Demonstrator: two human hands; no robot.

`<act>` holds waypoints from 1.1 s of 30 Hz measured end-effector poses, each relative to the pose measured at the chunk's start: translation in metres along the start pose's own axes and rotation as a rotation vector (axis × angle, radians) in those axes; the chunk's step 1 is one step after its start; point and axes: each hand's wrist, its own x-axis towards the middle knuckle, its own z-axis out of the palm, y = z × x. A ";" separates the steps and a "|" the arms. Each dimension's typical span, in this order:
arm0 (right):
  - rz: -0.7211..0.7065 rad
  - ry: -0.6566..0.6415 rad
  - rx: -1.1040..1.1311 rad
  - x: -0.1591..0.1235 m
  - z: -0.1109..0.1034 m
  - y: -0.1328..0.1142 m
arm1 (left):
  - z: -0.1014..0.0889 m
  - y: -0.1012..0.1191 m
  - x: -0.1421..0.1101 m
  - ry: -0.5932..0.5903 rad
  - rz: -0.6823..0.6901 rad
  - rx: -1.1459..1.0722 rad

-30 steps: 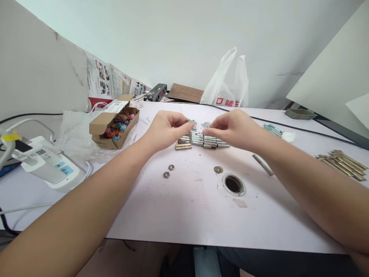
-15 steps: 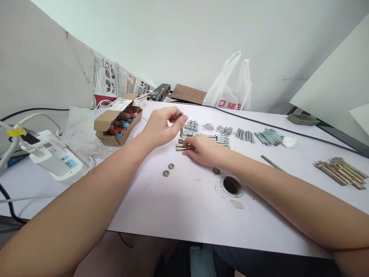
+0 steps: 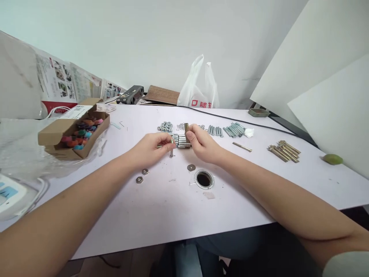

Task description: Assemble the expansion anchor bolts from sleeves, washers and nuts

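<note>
My left hand (image 3: 151, 150) pinches a slim metal bolt (image 3: 172, 152), which points down just above the table. In my right hand (image 3: 203, 145) is a brass-coloured metal sleeve (image 3: 186, 129), held upright between thumb and fingers. Silvery metal sleeves (image 3: 181, 140) lie in a row between and behind the hands, partly covered by them. Behind these sit a group of hex nuts (image 3: 165, 127) and some ring washers (image 3: 181, 126). Two loose nuts (image 3: 139, 179) lie nearer me on the left, and one flat washer (image 3: 191, 167) lies below my right hand.
A round hole (image 3: 204, 179) opens in the table. To the right are silvery bolts (image 3: 235, 129), a single brass-coloured rod (image 3: 242, 147), a brass-coloured bolt pile (image 3: 284, 151) and a green fruit (image 3: 332, 159). A cardboard box (image 3: 73, 134) of colourful pieces stands left; a plastic bag (image 3: 198, 86) stands behind.
My right hand has lifted a brass-coloured sleeve from the row. My left hand has lowered the bolt and moved nearer me. The view has swung to the right.
</note>
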 end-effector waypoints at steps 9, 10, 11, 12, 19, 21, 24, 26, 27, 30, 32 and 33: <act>0.051 0.083 0.399 0.009 0.034 -0.004 | 0.008 0.003 -0.001 -0.105 -0.084 -0.006; 0.055 0.089 0.430 0.010 0.033 -0.005 | 0.008 0.003 0.000 -0.106 -0.097 -0.010; 0.057 0.095 0.451 0.010 0.033 -0.007 | 0.008 0.004 0.000 -0.106 -0.106 -0.015; 0.055 0.099 0.454 0.010 0.033 -0.008 | 0.009 0.004 0.000 -0.106 -0.111 -0.021; -0.025 0.086 0.300 0.006 0.032 -0.012 | 0.009 0.007 0.000 -0.092 -0.148 -0.008; -0.034 0.082 0.282 0.005 0.029 -0.011 | 0.008 0.008 0.000 -0.088 -0.160 -0.003; -0.069 0.054 0.232 0.004 0.023 -0.011 | 0.008 0.009 -0.002 -0.093 -0.158 -0.005; -0.079 0.027 0.183 0.003 0.018 -0.012 | 0.008 0.009 -0.002 -0.096 -0.152 -0.007; -0.082 0.011 0.164 0.003 0.017 -0.012 | 0.009 0.008 -0.003 -0.094 -0.152 -0.009; -0.105 -0.059 0.161 0.000 0.013 -0.015 | 0.009 0.006 -0.003 -0.101 -0.154 -0.009; -0.113 -0.107 0.138 -0.001 0.008 -0.017 | 0.009 0.004 -0.003 -0.120 -0.144 0.011; -0.111 -0.120 0.107 -0.001 0.005 -0.017 | 0.008 0.003 -0.003 -0.130 -0.133 0.025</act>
